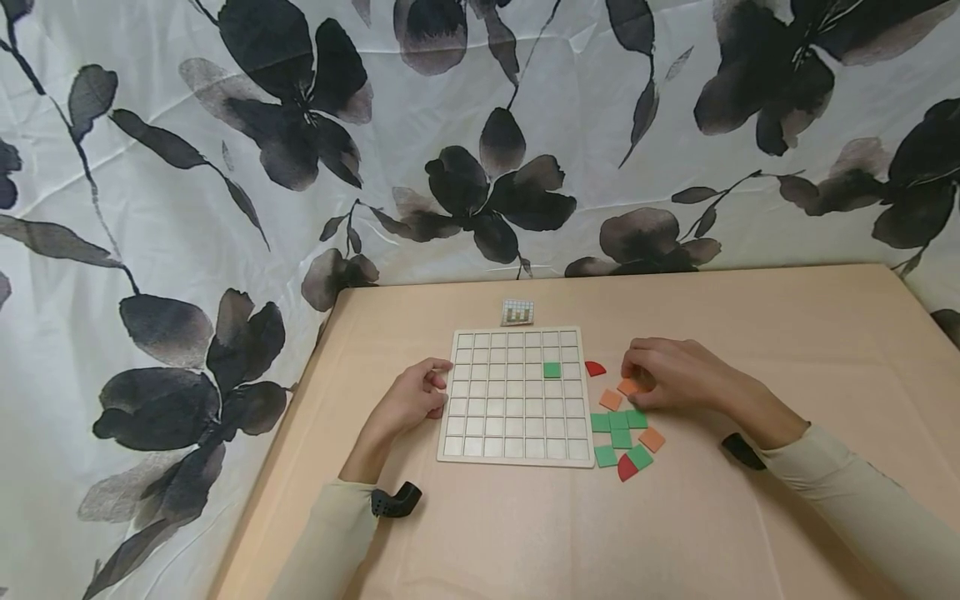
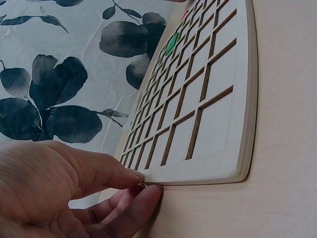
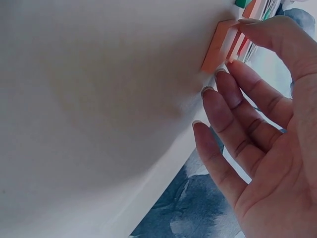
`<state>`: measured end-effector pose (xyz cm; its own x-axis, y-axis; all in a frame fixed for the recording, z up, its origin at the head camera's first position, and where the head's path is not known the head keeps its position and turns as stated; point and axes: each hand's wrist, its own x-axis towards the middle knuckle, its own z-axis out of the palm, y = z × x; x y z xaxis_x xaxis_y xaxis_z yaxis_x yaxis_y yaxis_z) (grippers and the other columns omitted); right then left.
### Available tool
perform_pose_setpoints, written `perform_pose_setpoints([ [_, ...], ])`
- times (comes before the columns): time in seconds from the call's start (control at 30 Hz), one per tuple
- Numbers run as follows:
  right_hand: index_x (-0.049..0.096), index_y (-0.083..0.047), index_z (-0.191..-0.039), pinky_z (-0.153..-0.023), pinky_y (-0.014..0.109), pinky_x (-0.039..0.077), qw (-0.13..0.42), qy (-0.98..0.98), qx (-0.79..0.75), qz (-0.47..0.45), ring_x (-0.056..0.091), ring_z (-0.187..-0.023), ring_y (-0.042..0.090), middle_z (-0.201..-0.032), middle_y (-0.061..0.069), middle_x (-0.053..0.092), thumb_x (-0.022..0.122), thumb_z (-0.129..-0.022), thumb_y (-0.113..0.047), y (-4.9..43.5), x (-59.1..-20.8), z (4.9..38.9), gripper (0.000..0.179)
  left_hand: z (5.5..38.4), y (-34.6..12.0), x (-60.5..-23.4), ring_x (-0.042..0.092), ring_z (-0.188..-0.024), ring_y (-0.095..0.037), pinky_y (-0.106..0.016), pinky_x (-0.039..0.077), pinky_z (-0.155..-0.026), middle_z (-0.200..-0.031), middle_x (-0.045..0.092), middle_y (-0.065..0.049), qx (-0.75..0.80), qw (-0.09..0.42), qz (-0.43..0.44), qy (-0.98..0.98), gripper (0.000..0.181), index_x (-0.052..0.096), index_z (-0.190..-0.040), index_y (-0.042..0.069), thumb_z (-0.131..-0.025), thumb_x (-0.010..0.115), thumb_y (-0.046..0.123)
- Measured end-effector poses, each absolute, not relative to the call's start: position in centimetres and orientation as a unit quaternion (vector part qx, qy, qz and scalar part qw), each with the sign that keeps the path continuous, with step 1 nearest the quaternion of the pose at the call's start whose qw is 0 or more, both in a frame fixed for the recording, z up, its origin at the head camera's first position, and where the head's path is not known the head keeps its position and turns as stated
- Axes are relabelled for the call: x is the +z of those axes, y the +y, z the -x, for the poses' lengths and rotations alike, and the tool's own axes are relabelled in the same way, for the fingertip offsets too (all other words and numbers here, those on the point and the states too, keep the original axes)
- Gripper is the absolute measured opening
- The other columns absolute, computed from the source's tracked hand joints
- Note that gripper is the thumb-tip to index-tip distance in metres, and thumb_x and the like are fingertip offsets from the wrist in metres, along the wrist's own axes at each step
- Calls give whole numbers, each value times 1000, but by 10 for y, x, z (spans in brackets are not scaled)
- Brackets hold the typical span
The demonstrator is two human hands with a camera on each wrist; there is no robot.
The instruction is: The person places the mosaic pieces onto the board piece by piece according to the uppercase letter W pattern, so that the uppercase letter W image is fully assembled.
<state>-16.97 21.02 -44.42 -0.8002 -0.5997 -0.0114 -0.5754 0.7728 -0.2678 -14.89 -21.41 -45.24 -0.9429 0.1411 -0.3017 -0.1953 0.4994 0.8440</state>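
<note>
A white grid board (image 1: 516, 463) lies on the table, with one green square tile (image 1: 552, 370) in a cell at its upper right. My left hand (image 1: 408, 396) pinches the board's left edge between thumb and fingertips, seen close up in the left wrist view. To the right of the board, my right hand (image 1: 682, 375) pinches an orange square tile (image 3: 218, 47) between thumb and index finger; its other fingers stay loosely extended. Beside that hand lie more orange tiles (image 1: 611, 400), several green square tiles (image 1: 620, 439) and two red quarter-round tiles (image 1: 595, 368).
A small card (image 1: 517, 312) with a printed grid pattern lies just beyond the board's far edge. The light wooden table (image 1: 540, 542) ends at a floral cloth (image 1: 480, 125) hanging behind and along the left. Black bands (image 1: 396, 500) sit at both wrists.
</note>
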Motion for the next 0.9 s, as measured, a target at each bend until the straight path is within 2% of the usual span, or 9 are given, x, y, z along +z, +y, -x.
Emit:
perform_pose_setpoints([
  [0.53,67,-23,-90,-61,26,41,52,939,-128,315,48,-73,8,-77,-11,54,81,-76,-28,209,-441,174,20,148,-213,-451,56,-74,-17,-29,53,-61,-101,52,-11,498,165,19,851,53,54,-140,4,-90,60,-11],
  [0.9,68,-25,-93,-63,27,43,61,938,-127,317,49,-74,9,-79,-11,56,80,-77,-29,204,-432,178,21,147,-212,-450,55,-73,-17,-28,51,-60,-101,51,-11,496,164,21,853,53,53,-141,5,-90,58,-11],
])
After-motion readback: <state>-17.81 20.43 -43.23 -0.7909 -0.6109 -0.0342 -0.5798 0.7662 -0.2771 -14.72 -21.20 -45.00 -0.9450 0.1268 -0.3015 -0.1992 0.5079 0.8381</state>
